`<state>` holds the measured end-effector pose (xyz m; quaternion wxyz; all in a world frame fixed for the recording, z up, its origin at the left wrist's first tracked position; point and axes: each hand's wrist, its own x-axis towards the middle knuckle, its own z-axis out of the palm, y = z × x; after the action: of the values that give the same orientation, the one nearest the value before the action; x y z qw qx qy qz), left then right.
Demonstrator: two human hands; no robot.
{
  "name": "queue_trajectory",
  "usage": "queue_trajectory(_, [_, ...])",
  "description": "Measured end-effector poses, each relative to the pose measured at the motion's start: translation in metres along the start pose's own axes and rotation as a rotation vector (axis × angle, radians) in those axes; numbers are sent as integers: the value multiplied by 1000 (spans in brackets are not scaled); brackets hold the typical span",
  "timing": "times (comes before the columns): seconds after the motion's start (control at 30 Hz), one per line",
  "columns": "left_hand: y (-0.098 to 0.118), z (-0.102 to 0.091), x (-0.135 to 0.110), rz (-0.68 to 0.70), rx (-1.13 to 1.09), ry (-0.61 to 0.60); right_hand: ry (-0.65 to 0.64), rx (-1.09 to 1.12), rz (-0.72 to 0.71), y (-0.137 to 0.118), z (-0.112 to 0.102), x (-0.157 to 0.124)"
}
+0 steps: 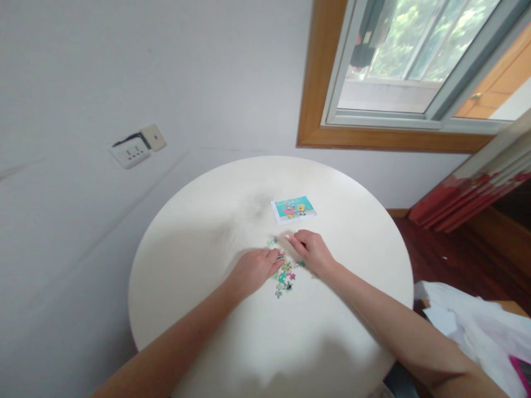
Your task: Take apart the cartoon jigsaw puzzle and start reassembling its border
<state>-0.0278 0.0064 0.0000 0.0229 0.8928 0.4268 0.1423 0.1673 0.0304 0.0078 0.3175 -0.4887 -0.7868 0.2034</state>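
Table, round and white, fills mid-frame. Left hand lies palm-down at centre, right hand just beside, fingers curled; can't tell whether either pinches anything. Picture card sits just above. Puzzle pieces scatter between the fingertips.

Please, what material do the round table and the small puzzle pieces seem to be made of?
Round table: probably painted or laminated wood; cream, smooth, with a soft sheen, no grain visible. Puzzle pieces: likely printed cardboard; thin, flat, colourful, too small to be sure.
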Motion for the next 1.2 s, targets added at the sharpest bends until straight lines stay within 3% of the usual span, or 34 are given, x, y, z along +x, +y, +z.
queue_trajectory(0.17, [0,-5,11,62,-57,9,47,393,182,4,6,1])
queue_trajectory(0.33, [-2,-9,8,153,-142,16,38,441,159,4,8,-1])
queue_trajectory(0.47, [-5,-9,2,147,-283,47,-4,308,23,4,-1,-3])
queue_trajectory(0.63, [-8,-10,1,106,-335,43,-136,130,-230,9,-32,-6])
queue_trajectory(0.8, [-17,-19,-1,88,-306,80,-220,4,-284,7,-54,-12])
queue_trajectory(1.03, [-32,-30,-7,20,-227,117,-303,-228,-378,-28,-17,-27])
queue_trajectory(1.2, [-38,-34,-13,72,-324,-45,-373,-455,-369,-39,-5,-26])
